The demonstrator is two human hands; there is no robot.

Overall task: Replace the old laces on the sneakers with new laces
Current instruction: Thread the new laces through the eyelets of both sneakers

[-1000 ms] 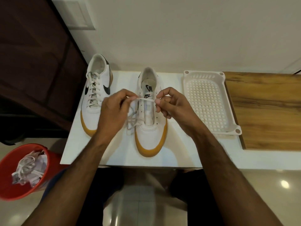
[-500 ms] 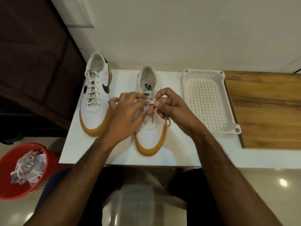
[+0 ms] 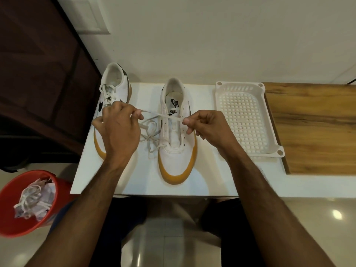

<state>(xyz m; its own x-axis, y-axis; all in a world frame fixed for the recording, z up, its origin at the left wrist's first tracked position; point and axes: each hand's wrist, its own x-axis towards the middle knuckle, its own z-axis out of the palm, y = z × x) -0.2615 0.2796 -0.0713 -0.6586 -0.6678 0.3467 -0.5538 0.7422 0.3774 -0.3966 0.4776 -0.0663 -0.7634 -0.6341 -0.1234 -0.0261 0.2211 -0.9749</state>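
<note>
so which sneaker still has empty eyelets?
The middle sneaker, beside the white basket: its eyelets are bare, and both hands pinch a loose lace across it. The sneaker at the table's left edge is laced.

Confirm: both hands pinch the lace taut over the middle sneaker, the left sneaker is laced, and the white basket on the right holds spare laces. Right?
Not quite. In the head view the white basket holds no laces; its perforated floor shows bare. The rest stands: the left hand and right hand pinch the lace taut over the middle sneaker, and the left sneaker is laced.
</note>
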